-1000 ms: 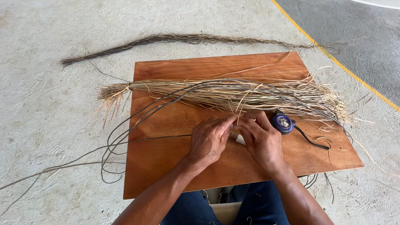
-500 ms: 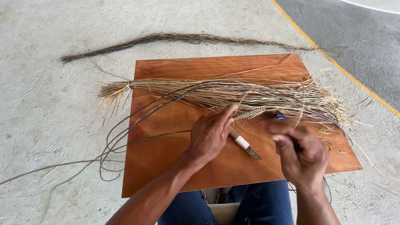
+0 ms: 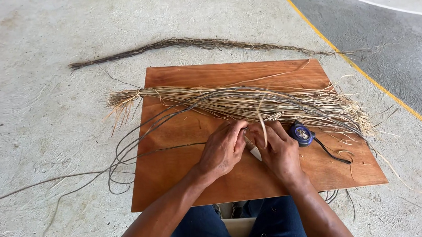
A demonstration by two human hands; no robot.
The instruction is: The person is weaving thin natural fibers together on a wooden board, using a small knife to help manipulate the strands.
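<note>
- Head view is giving me a brown wooden board [image 3: 185, 182] lying flat on a pale concrete floor [image 3: 37, 118], with blue-trousered knees [image 3: 274, 223] showing under its near edge.
- Across the far half of the board I am seeing a long bundle of pale straw fibres [image 3: 229, 100] lying sideways, its bound tip sticking out past the left edge and its loose end fanning toward the right.
- Several thin dark strands [image 3: 126, 154] are looping off the board's left side and trailing away over the floor.
- Beyond the board a darker, thinner bundle of fibres [image 3: 192, 43] is lying by itself on the concrete, well apart from the hands.
- A small blue tape measure [image 3: 302, 133] is sitting on the board just beside the right hand, with a dark cord [image 3: 330, 153] curling away from it.
- A yellow painted line [image 3: 362, 72] is running diagonally over the floor at the right.
- My left hand [image 3: 222, 149] is curling closed, its fingertips pinching the work where the two hands are meeting.
- My right hand [image 3: 280, 151] is also closing, pinching a single pale straw strand [image 3: 263, 128] that is standing up between the hands; a small woven piece [image 3: 273, 115] is lying just above them against the bundle.
- A pale stick-like tool [image 3: 252, 150] is poking out between the hands; I cannot tell which hand is gripping it.
</note>
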